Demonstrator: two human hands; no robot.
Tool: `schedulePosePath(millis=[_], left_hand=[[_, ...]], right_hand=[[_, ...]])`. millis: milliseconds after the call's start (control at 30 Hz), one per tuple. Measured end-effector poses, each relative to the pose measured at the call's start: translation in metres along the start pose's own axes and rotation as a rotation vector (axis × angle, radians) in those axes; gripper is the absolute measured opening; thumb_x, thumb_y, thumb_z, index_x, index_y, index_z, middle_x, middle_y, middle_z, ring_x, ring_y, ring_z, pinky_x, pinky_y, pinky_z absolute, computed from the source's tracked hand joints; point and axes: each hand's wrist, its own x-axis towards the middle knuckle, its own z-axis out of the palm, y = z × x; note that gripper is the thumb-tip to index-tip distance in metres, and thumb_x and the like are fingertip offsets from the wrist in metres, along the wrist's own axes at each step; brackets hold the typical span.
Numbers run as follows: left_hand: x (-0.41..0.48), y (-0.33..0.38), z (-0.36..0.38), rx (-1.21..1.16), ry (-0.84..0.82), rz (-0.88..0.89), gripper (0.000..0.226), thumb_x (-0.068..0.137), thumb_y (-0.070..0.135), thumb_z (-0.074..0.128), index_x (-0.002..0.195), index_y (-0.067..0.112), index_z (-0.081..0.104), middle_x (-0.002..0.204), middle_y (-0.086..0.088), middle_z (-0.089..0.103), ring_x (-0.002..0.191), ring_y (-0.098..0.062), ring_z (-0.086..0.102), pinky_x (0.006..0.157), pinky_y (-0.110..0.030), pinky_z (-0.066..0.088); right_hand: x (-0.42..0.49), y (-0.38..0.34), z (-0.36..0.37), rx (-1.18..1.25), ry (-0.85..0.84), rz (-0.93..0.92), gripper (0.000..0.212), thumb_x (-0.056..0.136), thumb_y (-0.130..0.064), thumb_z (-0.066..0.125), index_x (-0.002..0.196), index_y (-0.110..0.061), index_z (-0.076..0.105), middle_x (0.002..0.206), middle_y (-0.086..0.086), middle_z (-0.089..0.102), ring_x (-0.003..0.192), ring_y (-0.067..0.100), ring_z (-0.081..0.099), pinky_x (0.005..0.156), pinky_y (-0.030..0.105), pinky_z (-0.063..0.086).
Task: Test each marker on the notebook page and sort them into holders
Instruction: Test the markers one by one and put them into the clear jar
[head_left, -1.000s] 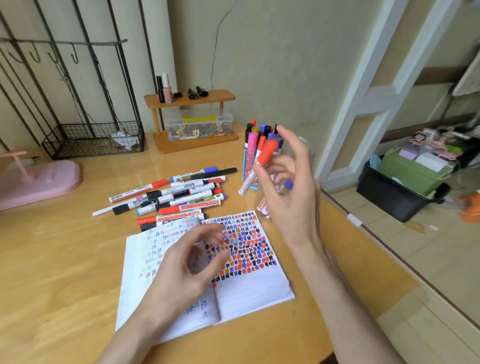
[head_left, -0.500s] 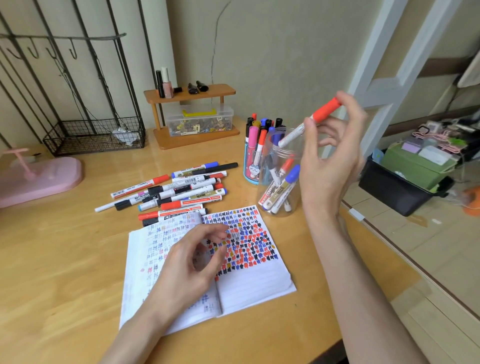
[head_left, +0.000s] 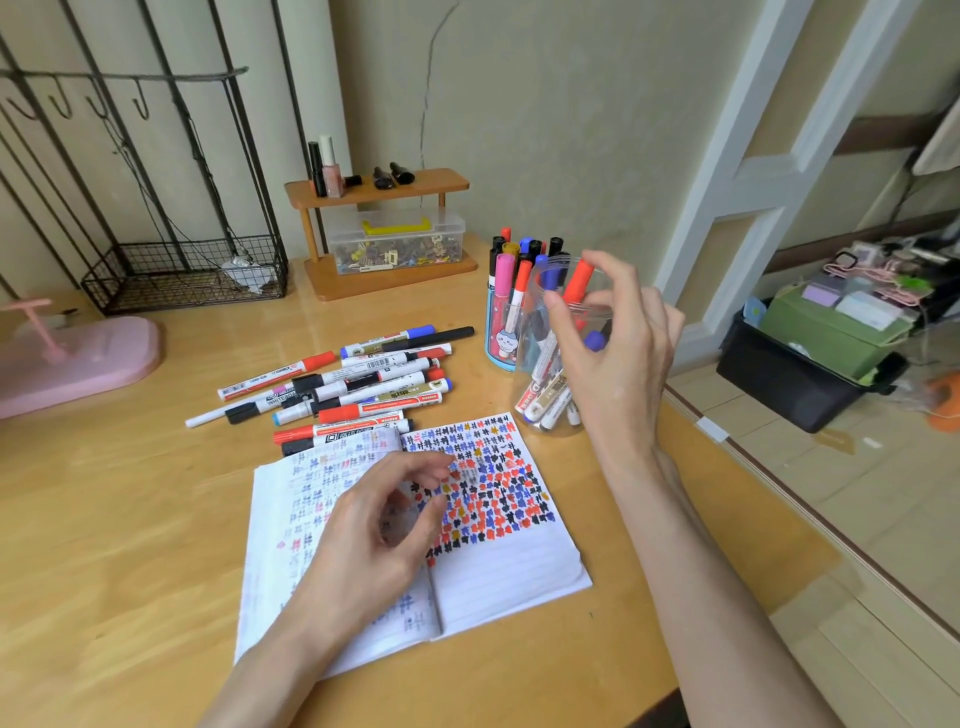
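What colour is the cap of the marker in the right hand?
Orange-red; the marker in the right hand shows it best in the head view.

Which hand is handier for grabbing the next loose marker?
Left. The left hand hangs empty over the notebook, beside the loose markers; the right hand holds a red-capped marker at the clear jar.

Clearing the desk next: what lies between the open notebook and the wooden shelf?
Head view: a pile of loose markers, then bare tabletop.
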Motion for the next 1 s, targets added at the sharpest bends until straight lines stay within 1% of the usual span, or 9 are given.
schedulePosePath(millis=[133, 200, 367, 500, 633, 667, 733, 833, 1000], left_hand=[[0.000, 0.001, -0.001, -0.019, -0.002, 0.000, 0.031, 0.098, 0.010, 0.069, 0.120, 0.031, 0.068, 0.111, 0.013, 0.072, 0.110, -0.014, 0.068, 0.089, -0.030, 0.054], [0.000, 0.001, -0.001, -0.023, 0.004, -0.007, 0.031, 0.097, 0.007, 0.069, 0.119, 0.030, 0.069, 0.110, 0.013, 0.072, 0.108, -0.012, 0.069, 0.088, -0.029, 0.054], [0.000, 0.000, -0.002, -0.031, 0.017, -0.009, 0.028, 0.097, 0.010, 0.068, 0.117, 0.031, 0.069, 0.110, 0.014, 0.072, 0.106, -0.013, 0.069, 0.085, -0.028, 0.054], [-0.001, 0.000, -0.004, -0.046, 0.026, -0.025, 0.031, 0.097, 0.008, 0.068, 0.117, 0.031, 0.069, 0.109, 0.013, 0.072, 0.103, -0.015, 0.070, 0.083, -0.031, 0.055], [-0.001, -0.001, -0.005, -0.094, 0.059, -0.070, 0.028, 0.100, 0.008, 0.064, 0.115, 0.031, 0.070, 0.104, 0.009, 0.072, 0.083, -0.021, 0.069, 0.069, -0.045, 0.055], [-0.001, 0.000, -0.005, -0.091, 0.076, -0.077, 0.028, 0.100, 0.007, 0.064, 0.114, 0.030, 0.070, 0.103, 0.010, 0.072, 0.086, -0.021, 0.069, 0.071, -0.045, 0.056], [0.000, -0.001, -0.006, -0.067, 0.116, -0.088, 0.027, 0.101, 0.006, 0.063, 0.113, 0.029, 0.071, 0.104, 0.013, 0.073, 0.095, -0.018, 0.071, 0.077, -0.036, 0.056], [0.000, -0.005, -0.009, -0.012, 0.157, -0.123, 0.027, 0.101, 0.005, 0.061, 0.111, 0.028, 0.071, 0.102, 0.017, 0.074, 0.089, -0.009, 0.070, 0.073, -0.022, 0.051], [0.000, -0.012, -0.009, 0.019, 0.158, -0.175, 0.024, 0.101, 0.008, 0.059, 0.108, 0.028, 0.070, 0.097, 0.017, 0.073, 0.074, -0.009, 0.066, 0.068, -0.022, 0.049]], right_hand=[[-0.004, 0.004, 0.002, -0.063, -0.032, -0.041, 0.029, 0.095, -0.050, 0.070, 0.101, -0.022, 0.070, 0.092, -0.012, 0.070, 0.097, 0.013, 0.058, 0.090, 0.035, 0.038], [-0.006, 0.004, 0.004, -0.091, -0.042, -0.053, 0.029, 0.094, -0.050, 0.071, 0.096, -0.021, 0.069, 0.092, -0.011, 0.069, 0.100, 0.015, 0.057, 0.089, 0.035, 0.037], [-0.009, 0.003, 0.006, -0.136, -0.062, -0.062, 0.032, 0.090, -0.050, 0.075, 0.104, -0.022, 0.069, 0.100, -0.010, 0.069, 0.108, 0.018, 0.056, 0.093, 0.038, 0.037], [-0.013, -0.004, 0.006, -0.187, -0.014, -0.083, 0.039, 0.088, -0.045, 0.077, 0.118, -0.021, 0.069, 0.120, -0.004, 0.067, 0.122, 0.023, 0.053, 0.101, 0.045, 0.037], [-0.026, -0.031, 0.013, -0.078, 0.033, -0.227, 0.027, 0.091, -0.027, 0.076, 0.115, -0.014, 0.072, 0.116, 0.006, 0.065, 0.111, 0.026, 0.057, 0.091, 0.041, 0.044], [-0.030, -0.037, 0.018, 0.000, -0.045, -0.264, 0.023, 0.092, -0.022, 0.075, 0.113, -0.013, 0.072, 0.112, 0.006, 0.064, 0.104, 0.025, 0.059, 0.086, 0.037, 0.047], [-0.041, -0.044, 0.032, 0.119, -0.328, -0.265, 0.019, 0.093, -0.020, 0.072, 0.112, -0.016, 0.070, 0.107, -0.001, 0.064, 0.094, 0.019, 0.061, 0.077, 0.034, 0.051], [-0.057, -0.041, 0.059, 0.055, -0.690, -0.239, 0.021, 0.093, -0.026, 0.072, 0.113, -0.024, 0.067, 0.107, -0.008, 0.067, 0.101, 0.015, 0.061, 0.079, 0.042, 0.055], [-0.064, -0.040, 0.084, -0.089, -0.852, -0.280, 0.026, 0.096, -0.021, 0.069, 0.122, -0.022, 0.066, 0.120, -0.003, 0.067, 0.112, 0.021, 0.056, 0.088, 0.036, 0.049]])
